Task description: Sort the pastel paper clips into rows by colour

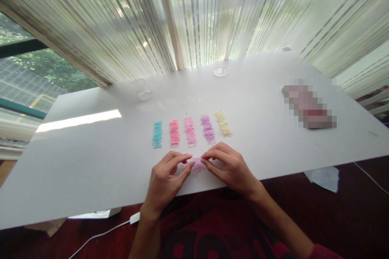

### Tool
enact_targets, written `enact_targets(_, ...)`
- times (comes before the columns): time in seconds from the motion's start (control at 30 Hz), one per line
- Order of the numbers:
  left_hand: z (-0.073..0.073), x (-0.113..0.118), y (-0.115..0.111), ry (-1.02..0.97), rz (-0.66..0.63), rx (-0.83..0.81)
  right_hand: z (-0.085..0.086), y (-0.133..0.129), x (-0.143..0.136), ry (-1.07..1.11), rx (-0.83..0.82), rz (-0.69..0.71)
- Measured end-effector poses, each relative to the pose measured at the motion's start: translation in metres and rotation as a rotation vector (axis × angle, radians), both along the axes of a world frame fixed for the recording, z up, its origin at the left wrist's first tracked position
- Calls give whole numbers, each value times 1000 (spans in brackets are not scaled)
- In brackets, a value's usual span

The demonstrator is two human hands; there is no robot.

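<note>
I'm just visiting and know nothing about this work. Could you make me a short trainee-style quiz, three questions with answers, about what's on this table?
1. Count: How many narrow columns of thin coloured strands lie in a row on the glossy white table?
2. True or false: The loose cluster of pink and lilac strands lies beyond that row, over by the pale striped blinds.
3. Fill in the blank: Counting from the left of the picture, the last column in the row is ____.

Key:
1. Five.
2. False; it lies on the near side of the row, between the left hand and the right hand.
3. Pale yellow.
</note>
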State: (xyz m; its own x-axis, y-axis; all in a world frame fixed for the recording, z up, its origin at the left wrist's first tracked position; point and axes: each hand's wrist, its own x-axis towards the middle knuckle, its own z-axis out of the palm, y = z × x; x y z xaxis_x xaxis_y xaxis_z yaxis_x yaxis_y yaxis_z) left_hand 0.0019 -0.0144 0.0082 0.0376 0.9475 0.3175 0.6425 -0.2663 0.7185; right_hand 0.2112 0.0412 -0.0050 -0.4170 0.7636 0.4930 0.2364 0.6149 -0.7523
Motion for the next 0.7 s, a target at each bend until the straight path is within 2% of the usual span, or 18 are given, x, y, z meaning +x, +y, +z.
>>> enact_targets(0.3, 1, 0, 3, 18, -33, 12, 0, 0, 0, 11, -7, -16)
enact_targets(0.53, 2, -11, 19, 341, 104, 114, -2, 0, 1, -13, -16, -41)
enact_targets(0.7, -2, -12, 26, 407, 97, 163, -2, 0, 1, -18, -11, -31)
